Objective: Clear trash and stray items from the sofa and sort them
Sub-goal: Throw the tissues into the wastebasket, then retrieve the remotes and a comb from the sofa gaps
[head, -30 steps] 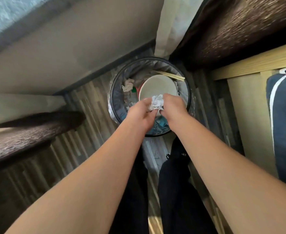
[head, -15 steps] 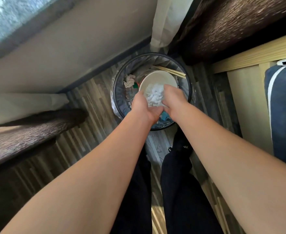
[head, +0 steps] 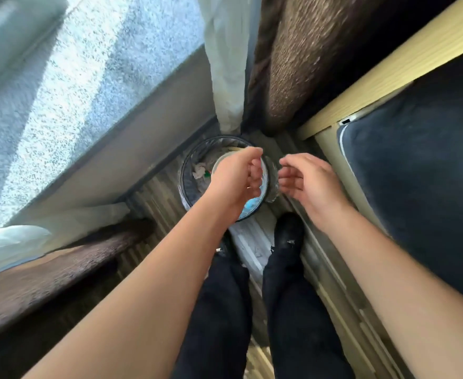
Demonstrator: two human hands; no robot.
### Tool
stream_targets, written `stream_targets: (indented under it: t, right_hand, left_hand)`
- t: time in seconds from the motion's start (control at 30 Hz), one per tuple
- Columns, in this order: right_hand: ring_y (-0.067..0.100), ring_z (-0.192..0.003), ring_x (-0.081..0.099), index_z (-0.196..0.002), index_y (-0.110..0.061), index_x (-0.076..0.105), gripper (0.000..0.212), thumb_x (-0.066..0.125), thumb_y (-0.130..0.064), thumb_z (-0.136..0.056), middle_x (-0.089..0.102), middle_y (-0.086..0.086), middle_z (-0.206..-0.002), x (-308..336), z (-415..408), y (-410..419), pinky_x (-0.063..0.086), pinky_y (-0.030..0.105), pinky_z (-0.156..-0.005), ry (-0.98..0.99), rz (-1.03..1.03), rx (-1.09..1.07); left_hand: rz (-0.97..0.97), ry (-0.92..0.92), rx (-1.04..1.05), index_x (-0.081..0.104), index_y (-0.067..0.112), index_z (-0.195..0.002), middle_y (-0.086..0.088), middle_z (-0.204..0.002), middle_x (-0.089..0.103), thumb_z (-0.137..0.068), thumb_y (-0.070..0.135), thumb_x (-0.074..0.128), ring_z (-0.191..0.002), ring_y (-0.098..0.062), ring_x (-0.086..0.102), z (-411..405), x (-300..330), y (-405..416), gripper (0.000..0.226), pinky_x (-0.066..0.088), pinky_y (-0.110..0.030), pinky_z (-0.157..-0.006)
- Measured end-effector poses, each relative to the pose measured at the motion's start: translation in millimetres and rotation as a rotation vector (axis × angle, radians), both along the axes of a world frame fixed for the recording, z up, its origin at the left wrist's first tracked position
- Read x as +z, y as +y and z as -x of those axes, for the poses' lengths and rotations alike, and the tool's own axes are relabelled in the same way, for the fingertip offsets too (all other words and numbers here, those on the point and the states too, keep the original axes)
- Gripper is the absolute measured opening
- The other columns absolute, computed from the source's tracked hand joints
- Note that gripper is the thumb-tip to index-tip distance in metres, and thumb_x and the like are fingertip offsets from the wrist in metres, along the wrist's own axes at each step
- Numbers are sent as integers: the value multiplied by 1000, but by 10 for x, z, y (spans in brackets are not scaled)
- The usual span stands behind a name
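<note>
Striped wood-plank floor [head: 148, 192], frosted sunlit window [head: 82, 77], white curtain [head: 227, 64], brown fuzzy drape [head: 288, 58].

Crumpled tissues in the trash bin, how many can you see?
1. A crumpled tissue lies at the left inside the trash bin. The left hand covers the middle, so more may be hidden.

bin [head: 189, 170]: right half hidden behind left hand [head: 236, 177] | bowl [head: 220, 160] in bin: only rim arc at 10 o'clock shows | bin scraps too small to identify | cushion [head: 416, 187] cut off at 3 o'clock edge | curtains, window motion-blurred | forearms cut off at 6 o'clock
</note>
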State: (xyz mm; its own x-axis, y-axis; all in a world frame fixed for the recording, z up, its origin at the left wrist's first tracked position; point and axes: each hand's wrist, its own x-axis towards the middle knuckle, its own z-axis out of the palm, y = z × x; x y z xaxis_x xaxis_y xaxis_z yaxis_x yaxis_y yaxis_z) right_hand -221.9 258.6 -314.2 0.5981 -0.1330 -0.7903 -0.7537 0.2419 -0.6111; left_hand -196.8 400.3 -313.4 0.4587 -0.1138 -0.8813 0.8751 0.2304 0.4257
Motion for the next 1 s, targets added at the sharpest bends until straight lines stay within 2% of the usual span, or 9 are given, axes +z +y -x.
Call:
stream_targets:
  t: [0.07,0.13,0.2,0.3,0.43,0.6,0.77,1.0]
  right_hand:
    - [8,-49,56,-71,-17,67,16,63,-23,-85,62,-4,-57,347,70,-225,47,20,-49,-31,13,-75]
    - [8,-46,50,-63,-20,66,19,64,-28,-80,58,-5,-54,700,119,-476,41,21,-47,-55,37,-151]
    - [7,-45,46,-56,-22,65,22,64,-31,-77,54,-6,-53,1017,174,-727,37,21,-46,-81,52,-225]
    - [8,-46,44,-52,-24,62,25,64,-28,-76,52,-6,-53,1372,245,-1066,35,21,-44,-131,53,-333]
    - [10,-45,38,-50,-23,57,39,61,-12,-87,47,-4,-51,1704,367,-1661,30,23,-44,-195,37,-467]
    - [12,-48,38,-66,-17,54,28,61,-7,-91,48,0,-56,1861,477,-2260,29,25,-49,-180,-17,-614]
    - [14,-51,40,-69,-13,55,25,60,-5,-92,49,3,-59,1829,515,-2747,31,27,-52,-165,-20,-663]
    - [14,-49,38,-71,-12,57,20,62,-6,-89,49,-2,-53,1647,248,-3104,30,27,-53,-83,-11,-699]
  left_hand:
    - [-6,-65,-118,38,21,-55,3,-50,30,-94,21,51,-47,-15,22,-21,310,-207,40,15,-32,-51]
    - [-17,-129,-228,38,21,-57,2,-53,29,-94,19,49,-50,-16,20,-27,653,-474,39,14,-33,-52]
    - [-18,-195,-327,43,19,-60,1,-52,37,-93,20,50,-48,-17,28,-22,975,-757,34,20,-29,-50]
    - [-5,-233,-428,57,17,-73,-1,-57,53,-82,23,57,-47,-17,45,-84,1338,-1205,11,31,-24,-49]
    - [-7,-191,-469,61,14,-85,2,-55,56,-90,13,57,-45,-15,54,-223,1672,-1943,6,40,-23,-49]
    - [-56,-154,-418,65,10,-90,-2,-59,62,-91,13,60,-48,-17,59,-285,1753,-2559,6,44,-21,-48]
    - [-46,-101,-397,66,10,-89,-4,-61,62,-92,11,58,-47,-16,61,-304,1737,-3112,9,45,-21,-47]
    - [-42,-76,-406,66,9,-89,-4,-63,63,-95,12,56,-48,-17,60,-562,1521,-3472,12,45,-22,-47]
